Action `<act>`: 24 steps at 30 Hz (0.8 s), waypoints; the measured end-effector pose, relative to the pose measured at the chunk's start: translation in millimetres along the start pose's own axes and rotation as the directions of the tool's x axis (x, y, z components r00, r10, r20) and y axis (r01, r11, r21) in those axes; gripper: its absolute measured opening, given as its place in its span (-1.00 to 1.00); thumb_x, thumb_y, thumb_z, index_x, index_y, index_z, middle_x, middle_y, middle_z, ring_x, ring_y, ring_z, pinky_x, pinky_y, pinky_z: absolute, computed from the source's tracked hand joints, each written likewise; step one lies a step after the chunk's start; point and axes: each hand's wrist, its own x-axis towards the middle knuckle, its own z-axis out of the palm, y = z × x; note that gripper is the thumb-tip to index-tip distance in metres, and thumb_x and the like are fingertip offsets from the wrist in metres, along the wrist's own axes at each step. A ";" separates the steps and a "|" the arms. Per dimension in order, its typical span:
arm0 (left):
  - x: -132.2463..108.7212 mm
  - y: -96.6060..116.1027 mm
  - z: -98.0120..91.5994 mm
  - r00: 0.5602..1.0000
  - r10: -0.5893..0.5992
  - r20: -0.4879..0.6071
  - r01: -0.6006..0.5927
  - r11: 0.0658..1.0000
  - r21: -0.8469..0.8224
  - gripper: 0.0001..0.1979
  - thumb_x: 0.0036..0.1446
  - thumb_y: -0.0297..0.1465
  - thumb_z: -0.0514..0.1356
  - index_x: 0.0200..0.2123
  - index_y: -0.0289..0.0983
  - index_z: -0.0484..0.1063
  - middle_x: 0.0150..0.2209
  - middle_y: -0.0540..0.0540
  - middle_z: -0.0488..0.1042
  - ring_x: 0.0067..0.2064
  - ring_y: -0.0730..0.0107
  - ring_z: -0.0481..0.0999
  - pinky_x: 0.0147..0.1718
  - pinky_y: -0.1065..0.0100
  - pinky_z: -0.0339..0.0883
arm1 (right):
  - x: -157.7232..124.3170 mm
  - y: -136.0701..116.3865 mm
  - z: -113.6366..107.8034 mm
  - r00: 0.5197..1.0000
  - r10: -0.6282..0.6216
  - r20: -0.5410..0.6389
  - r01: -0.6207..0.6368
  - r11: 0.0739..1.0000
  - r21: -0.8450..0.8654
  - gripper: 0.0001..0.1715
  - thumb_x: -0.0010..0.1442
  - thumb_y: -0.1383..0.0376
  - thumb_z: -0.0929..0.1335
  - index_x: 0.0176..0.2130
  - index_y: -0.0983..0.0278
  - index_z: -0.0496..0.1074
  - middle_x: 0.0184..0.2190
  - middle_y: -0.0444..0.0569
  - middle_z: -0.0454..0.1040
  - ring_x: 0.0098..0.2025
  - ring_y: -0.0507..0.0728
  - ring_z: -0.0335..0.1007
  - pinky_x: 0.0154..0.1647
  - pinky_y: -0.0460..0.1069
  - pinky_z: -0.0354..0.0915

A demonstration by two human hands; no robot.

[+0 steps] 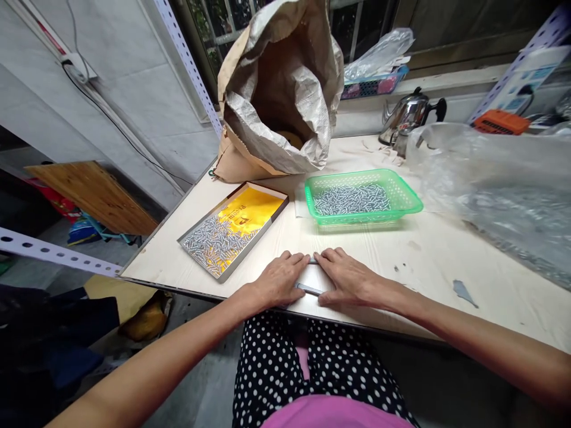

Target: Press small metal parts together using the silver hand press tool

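At the table's front edge, my left hand point(282, 279) and my right hand point(344, 279) face each other across a narrow gap. Between them show two thin grey bars point(308, 289), one far and one near, like the sides of a small frame. Each hand pinches an end, fingers on the far bar and thumb by the near one; the ends are hidden under the hands. Beyond my left hand lies a shallow tray point(243, 257) with a yellow bottom and many small silvery metal pins point(214, 241). A green plastic basket point(357, 221) behind my right hand holds more pins.
A large open paper sack point(232, 156) stands at the back. Clear plastic bags point(450, 160) lie on the right, near a metal kettle point(408, 113) and an orange object point(502, 122). A grey scrap point(464, 292) rests on the white table point(401, 309).
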 end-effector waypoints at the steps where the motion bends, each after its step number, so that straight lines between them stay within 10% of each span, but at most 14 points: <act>1: 2.1 0.1 -1.4 1.000 -0.003 0.006 0.003 1.000 0.020 -0.31 0.07 -0.29 0.24 0.21 -0.45 0.15 0.12 -0.28 0.33 0.05 0.05 0.31 0.02 0.15 0.25 | -2.2 -0.2 -0.9 1.000 0.026 -0.001 -0.026 1.000 -0.006 -0.22 -0.11 0.03 0.53 0.00 0.36 0.35 -0.10 0.14 0.36 -0.11 0.28 0.25 -0.12 0.12 0.27; 14: 9.1 2.8 14.8 0.976 -0.177 -0.128 0.168 0.983 -0.076 -0.78 0.15 -0.27 0.25 -0.16 -0.25 0.46 -0.17 -0.10 0.44 -0.08 0.16 0.33 -0.20 0.21 0.26 | 13.1 -6.1 0.4 1.000 0.027 0.011 -0.023 0.972 -0.232 -0.93 0.22 0.32 0.38 -0.26 0.30 0.44 -0.32 0.01 0.43 -0.26 0.16 0.32 -0.28 0.02 0.16; 24: 8.5 5.7 17.6 0.947 -0.244 -0.209 0.234 0.970 -0.069 -0.71 0.16 -0.29 0.25 -0.06 -0.24 0.45 -0.09 -0.10 0.47 -0.03 0.12 0.37 -0.13 0.18 0.32 | 18.6 3.5 2.3 1.000 -0.025 -0.016 0.020 0.968 -0.251 -0.75 0.22 0.22 0.37 -0.14 0.34 0.44 -0.27 0.06 0.42 -0.20 0.21 0.32 -0.22 0.03 0.20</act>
